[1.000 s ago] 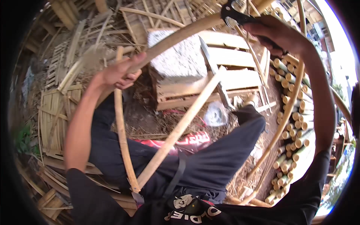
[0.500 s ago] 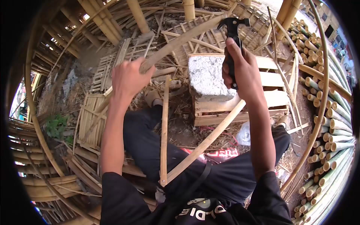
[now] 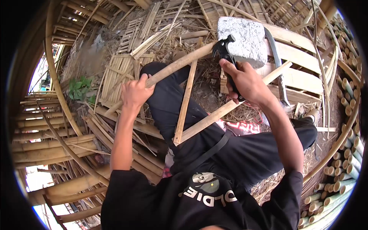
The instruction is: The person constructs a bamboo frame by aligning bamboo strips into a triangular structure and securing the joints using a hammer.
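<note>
Two closed grips: our right hand (image 3: pixel 247 81) holds the likely head-heavy hammer (image 3: pixel 222 46), sensibly by its handle (image 3: pixel 233 85); our left hand (image 3: pixel 136 92) clasps the stiff-looking pole (image 3: pixel 180 64).

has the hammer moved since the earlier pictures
Yes: against the white block, the hammer has moved left and down in the view; its head, earlier beyond the block's far edge, now overlaps the left edge.

I'm in what looks like a rough bamboo workshop: cut poles (image 3: pixel 347 163) stacked at the right edge, slatted panels (image 3: pixel 119 74) at upper left, a pale block (image 3: pixel 245 40) on a wooden crate (image 3: pixel 297 55) at upper right, and a hammer (image 3: pixel 224 47) in my right hand (image 3: pixel 247 82).
</note>
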`<state>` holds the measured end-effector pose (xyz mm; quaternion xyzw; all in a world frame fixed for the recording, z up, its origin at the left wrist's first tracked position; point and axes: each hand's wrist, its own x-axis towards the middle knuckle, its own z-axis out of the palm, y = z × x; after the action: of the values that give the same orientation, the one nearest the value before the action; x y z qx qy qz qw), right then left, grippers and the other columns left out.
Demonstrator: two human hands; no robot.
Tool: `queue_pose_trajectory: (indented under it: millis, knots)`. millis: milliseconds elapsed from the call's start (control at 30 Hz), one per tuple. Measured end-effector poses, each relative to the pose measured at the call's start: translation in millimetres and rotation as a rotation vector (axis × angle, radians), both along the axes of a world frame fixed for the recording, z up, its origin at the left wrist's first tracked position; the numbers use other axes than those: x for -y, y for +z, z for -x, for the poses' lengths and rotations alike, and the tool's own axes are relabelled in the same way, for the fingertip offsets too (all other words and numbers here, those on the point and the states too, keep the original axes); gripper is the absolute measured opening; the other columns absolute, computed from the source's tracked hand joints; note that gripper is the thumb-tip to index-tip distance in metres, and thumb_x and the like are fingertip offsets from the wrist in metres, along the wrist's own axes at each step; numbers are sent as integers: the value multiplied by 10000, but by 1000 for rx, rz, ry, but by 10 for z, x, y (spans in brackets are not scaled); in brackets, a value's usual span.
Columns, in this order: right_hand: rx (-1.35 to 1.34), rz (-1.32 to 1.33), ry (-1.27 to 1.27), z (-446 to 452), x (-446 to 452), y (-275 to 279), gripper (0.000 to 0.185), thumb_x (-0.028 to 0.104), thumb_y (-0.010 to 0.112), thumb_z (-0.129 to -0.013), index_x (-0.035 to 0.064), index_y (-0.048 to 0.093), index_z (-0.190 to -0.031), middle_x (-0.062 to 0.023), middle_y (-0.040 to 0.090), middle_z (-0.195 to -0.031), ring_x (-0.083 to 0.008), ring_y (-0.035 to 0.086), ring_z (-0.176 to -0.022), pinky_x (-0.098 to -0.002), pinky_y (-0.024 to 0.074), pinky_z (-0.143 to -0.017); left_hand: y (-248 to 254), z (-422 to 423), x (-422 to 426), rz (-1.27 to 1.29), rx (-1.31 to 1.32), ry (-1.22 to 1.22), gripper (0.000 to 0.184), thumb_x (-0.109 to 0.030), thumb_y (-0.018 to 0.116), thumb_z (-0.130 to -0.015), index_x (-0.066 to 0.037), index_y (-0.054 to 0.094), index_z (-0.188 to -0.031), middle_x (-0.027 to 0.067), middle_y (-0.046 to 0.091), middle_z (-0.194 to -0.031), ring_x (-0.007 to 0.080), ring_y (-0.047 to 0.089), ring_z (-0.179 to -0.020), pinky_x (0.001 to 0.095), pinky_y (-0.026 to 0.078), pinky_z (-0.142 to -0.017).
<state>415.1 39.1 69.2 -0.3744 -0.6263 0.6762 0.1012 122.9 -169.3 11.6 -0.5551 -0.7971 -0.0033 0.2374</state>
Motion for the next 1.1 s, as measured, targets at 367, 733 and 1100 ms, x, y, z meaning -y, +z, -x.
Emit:
queue_pose_trajectory:
  millis: [367,733,1100]
  knots:
    - [130,-136,290,-300,-383,207,525,416,499,-1053,14,529,-717,-10,473,-552,-116,477,-434,-297,432,-410,-73,65,-124,-59,95,-136,321,-281,790,-717,-63,704,-937,201,651,-617,387,681,-609,482,560,-581]
    - [191,-14,496,-641,-678,186,552,435,517,-1038,45,502,-647,4,457,-549,-110,429,-414,-293,397,-389,-63,-12,-218,-10,90,-235,247,-265,768,-706,-70,687,-834,191,635,-591,373,677,-596,474,555,-586]
    - [292,54,746,-736,-1002,164,483,453,525,-1008,90,491,-691,39,396,-493,-81,379,-379,-276,320,-327,89,12,-398,150,163,-359,229,-253,740,-712,-45,678,-783,223,634,-633,407,664,-644,480,549,-622]
